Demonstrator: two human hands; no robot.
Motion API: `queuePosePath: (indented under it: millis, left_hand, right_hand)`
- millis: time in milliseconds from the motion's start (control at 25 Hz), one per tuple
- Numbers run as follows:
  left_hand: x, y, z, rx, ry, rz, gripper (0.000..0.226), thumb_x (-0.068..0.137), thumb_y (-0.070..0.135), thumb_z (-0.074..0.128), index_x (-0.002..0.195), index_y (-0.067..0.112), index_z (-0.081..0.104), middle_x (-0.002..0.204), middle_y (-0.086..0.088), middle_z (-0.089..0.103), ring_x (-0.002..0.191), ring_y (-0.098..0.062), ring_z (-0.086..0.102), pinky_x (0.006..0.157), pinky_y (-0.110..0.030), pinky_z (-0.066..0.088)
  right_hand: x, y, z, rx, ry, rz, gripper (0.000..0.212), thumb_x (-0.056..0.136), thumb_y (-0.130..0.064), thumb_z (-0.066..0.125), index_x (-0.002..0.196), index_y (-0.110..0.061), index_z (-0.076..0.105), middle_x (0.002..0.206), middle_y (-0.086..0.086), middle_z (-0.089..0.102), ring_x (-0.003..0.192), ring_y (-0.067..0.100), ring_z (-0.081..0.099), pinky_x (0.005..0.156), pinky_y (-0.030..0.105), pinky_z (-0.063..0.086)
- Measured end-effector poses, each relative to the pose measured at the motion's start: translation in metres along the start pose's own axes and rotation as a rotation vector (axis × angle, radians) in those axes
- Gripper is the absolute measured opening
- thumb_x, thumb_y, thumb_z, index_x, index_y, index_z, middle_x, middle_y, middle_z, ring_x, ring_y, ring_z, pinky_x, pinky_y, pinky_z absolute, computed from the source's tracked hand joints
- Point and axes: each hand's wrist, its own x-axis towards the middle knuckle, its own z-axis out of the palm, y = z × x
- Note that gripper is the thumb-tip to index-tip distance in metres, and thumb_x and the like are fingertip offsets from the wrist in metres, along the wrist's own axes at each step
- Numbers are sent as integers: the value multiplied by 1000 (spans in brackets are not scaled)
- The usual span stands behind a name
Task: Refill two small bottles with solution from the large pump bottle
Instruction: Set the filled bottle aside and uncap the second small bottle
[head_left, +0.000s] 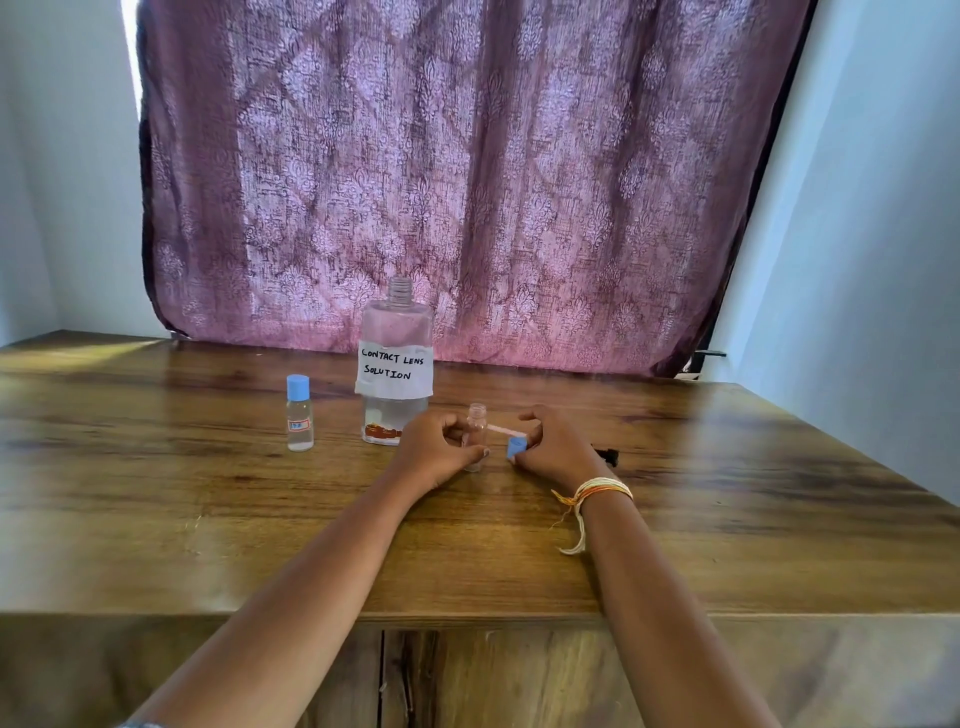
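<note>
A large clear bottle (396, 364) labelled "Contact Lens Solution" stands uncapped at mid-table, with a little liquid at its bottom. To its left stands a small clear bottle (300, 415) with a blue cap on. A second small bottle (477, 418) stands open and upright between my hands. My left hand (435, 451) grips that open bottle around its lower body. My right hand (556, 447) rests on the table just to the right, pinching a blue cap (516, 448). A thin pale tube (506, 429) lies behind the cap.
The wooden table (208, 519) has its front edge near me. A purple patterned curtain (467, 171) hangs behind it, with pale walls at both sides. A small black object (609, 456) lies just past my right hand, mostly hidden.
</note>
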Motion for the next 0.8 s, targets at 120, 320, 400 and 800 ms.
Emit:
queuePosePath:
  millis: [120, 320, 400, 800]
  left_hand:
    - [-1, -1, 0, 7, -16, -11, 34, 68, 21, 86, 99, 17, 71, 75, 15, 62, 70, 5, 57, 58, -5, 39]
    - [-5, -2, -1, 21, -28, -17, 44, 67, 21, 86, 107, 15, 69, 84, 10, 66, 76, 1, 60, 62, -9, 42]
    - [-8, -1, -1, 25, -27, -25, 51, 66, 23, 87, 111, 16, 66, 86, 10, 66, 79, -1, 61, 64, -11, 44]
    - [-44, -3, -29, -73, 188, -24, 29, 78, 26, 76, 104, 21, 65, 84, 9, 68, 71, -2, 62, 56, -6, 43]
  right_hand:
    - [-7, 0, -3, 65, 4, 82, 68, 73, -7, 75, 133, -10, 44, 90, 7, 64, 84, 16, 61, 66, 20, 45]
    - [-18, 0, -1, 174, 44, 194, 58, 74, -7, 77, 125, -8, 50, 103, 9, 66, 99, 19, 63, 86, 29, 52]
    - [-22, 0, 2, 162, 67, 226, 54, 74, -11, 78, 121, -9, 51, 104, 7, 64, 99, 18, 61, 86, 29, 49]
    - [-49, -12, 11, 167, 309, 205, 24, 77, -10, 64, 101, -14, 59, 87, -1, 63, 73, 8, 55, 57, 15, 38]
